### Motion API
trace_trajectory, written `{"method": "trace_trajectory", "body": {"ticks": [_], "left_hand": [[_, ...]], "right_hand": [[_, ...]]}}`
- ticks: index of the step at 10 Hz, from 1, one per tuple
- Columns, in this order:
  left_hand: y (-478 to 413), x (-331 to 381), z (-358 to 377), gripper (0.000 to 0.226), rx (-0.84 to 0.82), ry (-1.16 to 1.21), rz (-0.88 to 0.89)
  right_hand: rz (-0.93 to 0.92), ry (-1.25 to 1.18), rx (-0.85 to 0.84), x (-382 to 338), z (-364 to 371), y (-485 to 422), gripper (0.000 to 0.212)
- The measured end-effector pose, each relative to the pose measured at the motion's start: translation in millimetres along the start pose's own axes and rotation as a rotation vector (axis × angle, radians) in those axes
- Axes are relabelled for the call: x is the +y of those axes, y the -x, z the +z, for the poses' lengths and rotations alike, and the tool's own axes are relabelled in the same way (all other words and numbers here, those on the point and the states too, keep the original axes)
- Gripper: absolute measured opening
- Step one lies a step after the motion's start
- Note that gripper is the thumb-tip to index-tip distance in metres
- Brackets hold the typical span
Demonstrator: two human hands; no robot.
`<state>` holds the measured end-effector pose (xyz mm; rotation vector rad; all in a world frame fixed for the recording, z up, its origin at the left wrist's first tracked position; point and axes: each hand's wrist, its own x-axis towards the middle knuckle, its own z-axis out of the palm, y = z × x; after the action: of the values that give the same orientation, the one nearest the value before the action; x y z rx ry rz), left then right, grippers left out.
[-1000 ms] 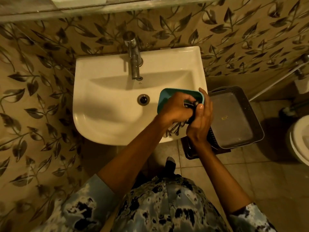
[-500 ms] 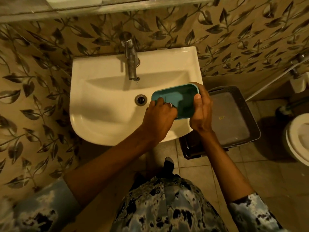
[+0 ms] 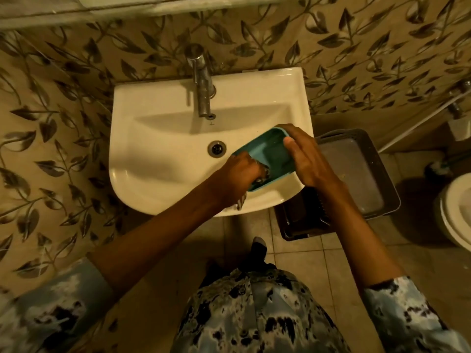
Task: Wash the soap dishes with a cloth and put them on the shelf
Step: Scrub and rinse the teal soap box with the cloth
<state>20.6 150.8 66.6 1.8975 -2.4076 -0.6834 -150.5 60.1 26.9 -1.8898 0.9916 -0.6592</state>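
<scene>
A teal soap dish (image 3: pixel 267 154) is held tilted over the right side of the white sink (image 3: pixel 158 149). My right hand (image 3: pixel 305 159) holds its far right edge, thumb on the rim and fingers behind it. My left hand (image 3: pixel 239 177) grips a dark patterned cloth (image 3: pixel 263 175) and presses it into the dish's near left corner. A loose end of the cloth hangs below my left wrist. Most of the cloth is hidden under my hand.
A metal tap (image 3: pixel 202 80) stands at the back of the sink, and the drain (image 3: pixel 217 148) lies left of the dish. A dark plastic basket with a tray (image 3: pixel 356 174) sits on the floor to the right. A white toilet (image 3: pixel 456 212) is at the far right. A ledge (image 3: pixel 127 8) runs along the top.
The dish has turned so its inside faces up and left. My left hand with the cloth moved from the dish's top edge down to its near corner.
</scene>
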Motion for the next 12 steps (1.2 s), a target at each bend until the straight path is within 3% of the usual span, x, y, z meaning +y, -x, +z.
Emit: {"method": "trace_trajectory", "body": {"ticks": [1,2,3,4,5,6,7,8,9,10,12], "left_hand": [[-0.2,0.5,9.5,0.027,0.126,-0.278,0.106],[5.1,-7.3,12.6,0.022,0.321,-0.400,0.150],[9.1,8.8,13.7,0.020,0.308,-0.337,-0.014],[1.7,31.4,20.7,0.024,0.176,0.148,-0.214],[-11.2,36.8,21.1,0.027,0.118,0.454,-0.347],[-15.0,36.3,12.2,0.028,0.137,0.815,-0.503],[-15.1,34.8,-1.3,0.035,0.164,1.373,-0.687],[-22.4,32.6,-12.5,0.022,0.123,1.762,-0.734],[-21.5,34.8,-21.1,0.010,0.058,1.925,-0.834],[-17.5,35.6,-23.8,0.018,0.103,2.089,-0.955],[-21.1,33.4,-25.4,0.036,0.332,2.402,-0.972]], "right_hand": [[0.024,0.028,-0.218,-5.0,-3.0,-16.5,0.038],[0.076,0.041,-0.342,-14.7,-11.0,-30.1,0.034],[-0.063,0.209,-0.287,-24.4,-11.9,-34.2,0.034],[-0.126,0.285,-0.249,-28.0,-2.4,-32.5,0.036],[-0.090,0.279,-0.229,-23.4,-1.2,-24.9,0.036],[-0.043,0.228,-0.115,-13.2,-10.0,-18.7,0.038],[-0.055,0.220,0.014,-8.7,-8.1,-8.6,0.043],[-0.074,0.217,-0.013,-15.0,13.2,6.7,0.048],[-0.100,0.088,0.069,-18.6,23.8,14.8,0.044],[-0.119,0.077,0.085,-17.9,23.5,15.0,0.042],[-0.201,0.069,0.124,-18.2,32.8,20.7,0.053]]}}
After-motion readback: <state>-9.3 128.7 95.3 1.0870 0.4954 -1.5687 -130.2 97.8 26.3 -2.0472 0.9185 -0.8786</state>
